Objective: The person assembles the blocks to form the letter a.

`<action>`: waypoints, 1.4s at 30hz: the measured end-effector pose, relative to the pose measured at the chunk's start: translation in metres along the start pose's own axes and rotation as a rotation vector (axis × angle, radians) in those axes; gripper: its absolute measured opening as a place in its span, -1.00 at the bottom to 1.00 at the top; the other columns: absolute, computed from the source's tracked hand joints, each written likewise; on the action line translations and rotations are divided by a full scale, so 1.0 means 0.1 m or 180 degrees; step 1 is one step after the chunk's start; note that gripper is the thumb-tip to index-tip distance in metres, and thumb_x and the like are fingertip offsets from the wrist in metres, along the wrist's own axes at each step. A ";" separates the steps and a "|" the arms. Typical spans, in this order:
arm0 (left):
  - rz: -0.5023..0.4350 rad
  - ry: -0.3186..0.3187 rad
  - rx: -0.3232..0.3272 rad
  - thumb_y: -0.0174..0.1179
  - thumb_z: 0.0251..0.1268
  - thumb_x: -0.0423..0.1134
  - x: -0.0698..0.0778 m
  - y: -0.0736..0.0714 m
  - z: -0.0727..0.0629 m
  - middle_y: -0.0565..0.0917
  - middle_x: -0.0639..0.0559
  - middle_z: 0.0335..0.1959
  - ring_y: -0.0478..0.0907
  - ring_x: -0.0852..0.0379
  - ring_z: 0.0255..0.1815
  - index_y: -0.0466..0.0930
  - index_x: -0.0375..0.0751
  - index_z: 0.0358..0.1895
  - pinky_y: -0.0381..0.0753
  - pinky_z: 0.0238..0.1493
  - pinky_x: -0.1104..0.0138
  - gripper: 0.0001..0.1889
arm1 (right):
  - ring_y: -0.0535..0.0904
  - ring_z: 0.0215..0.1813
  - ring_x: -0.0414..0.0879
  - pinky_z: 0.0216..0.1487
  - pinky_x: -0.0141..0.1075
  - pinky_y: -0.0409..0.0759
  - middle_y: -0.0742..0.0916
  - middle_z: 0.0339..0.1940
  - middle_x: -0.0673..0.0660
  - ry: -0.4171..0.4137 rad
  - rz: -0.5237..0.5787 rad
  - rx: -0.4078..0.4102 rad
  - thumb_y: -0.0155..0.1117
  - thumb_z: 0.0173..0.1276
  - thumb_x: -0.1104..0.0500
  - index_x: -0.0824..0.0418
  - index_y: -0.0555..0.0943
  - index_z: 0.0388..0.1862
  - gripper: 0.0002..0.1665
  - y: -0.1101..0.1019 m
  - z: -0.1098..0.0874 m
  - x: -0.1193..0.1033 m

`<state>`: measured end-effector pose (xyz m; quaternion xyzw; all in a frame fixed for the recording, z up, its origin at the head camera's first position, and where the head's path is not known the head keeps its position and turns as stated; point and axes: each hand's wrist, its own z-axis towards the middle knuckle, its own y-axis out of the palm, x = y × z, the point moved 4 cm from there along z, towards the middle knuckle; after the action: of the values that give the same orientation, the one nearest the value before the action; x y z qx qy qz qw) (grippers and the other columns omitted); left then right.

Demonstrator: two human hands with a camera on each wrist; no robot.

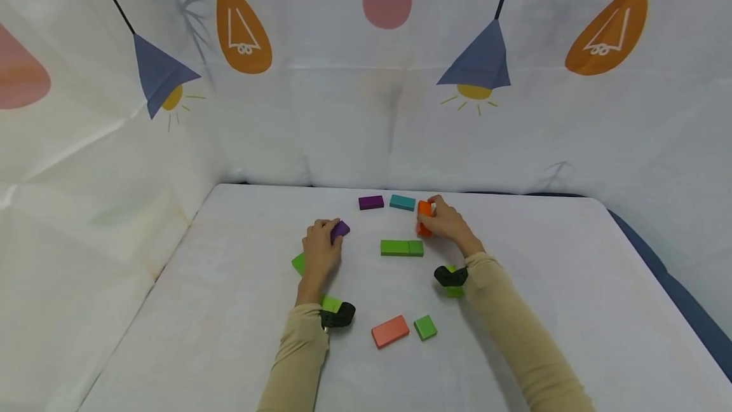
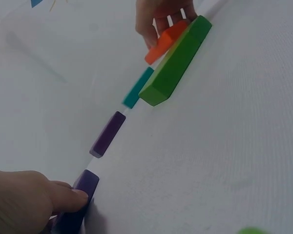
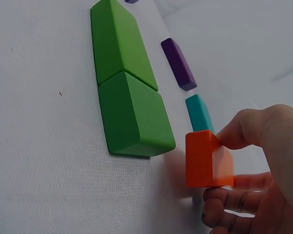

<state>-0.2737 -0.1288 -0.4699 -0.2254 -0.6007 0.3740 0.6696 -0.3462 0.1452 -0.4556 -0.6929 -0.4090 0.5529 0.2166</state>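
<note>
My left hand [image 1: 321, 253] pinches a violet block [image 1: 341, 229] at the left of the tabletop, its thumb on the near side in the left wrist view. Part of a green block [image 1: 298, 264] shows beside that hand; the rest is hidden behind it. At the right, my right hand [image 1: 452, 226] grips an orange block [image 1: 424, 219] between thumb and fingers. Left of it lie a teal block [image 1: 403, 202] and a dark purple block [image 1: 371, 202], spaced apart. Nearer, a longer green block [image 1: 394, 247] touches a shorter green block [image 1: 416, 248] end to end.
A salmon block [image 1: 391, 332] and a small green block [image 1: 426, 327] lie apart near the front, between the forearms. The white table [image 1: 229, 310] meets a printed cloth wall [image 1: 332, 126] at the back and left. Both wrists carry black camera units.
</note>
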 end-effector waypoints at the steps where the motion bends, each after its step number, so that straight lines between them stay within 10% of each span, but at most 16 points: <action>1: -0.0024 0.0026 0.0006 0.17 0.25 -0.34 0.00 0.00 0.00 0.53 -0.22 0.10 0.42 -0.21 0.11 0.53 -0.17 0.18 0.36 0.08 -0.01 -0.60 | 0.48 -0.14 0.03 -0.17 -0.26 0.45 0.52 0.09 0.29 -0.0004 -0.0001 -0.0001 -0.02 0.35 -0.10 0.20 0.11 0.39 -0.27 0.01 0.00 0.00; 42: -0.0294 0.0731 -0.0873 0.03 0.31 -0.43 0.13 0.02 -0.03 0.51 -0.22 0.11 0.41 -0.18 0.16 0.50 -0.22 0.20 0.39 0.22 0.02 -0.61 | 0.47 -0.06 0.08 -0.08 -0.16 0.48 0.52 0.10 0.31 -0.0145 -0.0117 -0.0337 -0.03 0.32 -0.15 0.19 0.17 0.36 -0.27 0.01 -0.11 -0.19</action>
<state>-0.2714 -0.1172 -0.4634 -0.3279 -0.5755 0.2293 0.7132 -0.3368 0.1312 -0.4417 -0.6830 -0.4552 0.5421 0.1803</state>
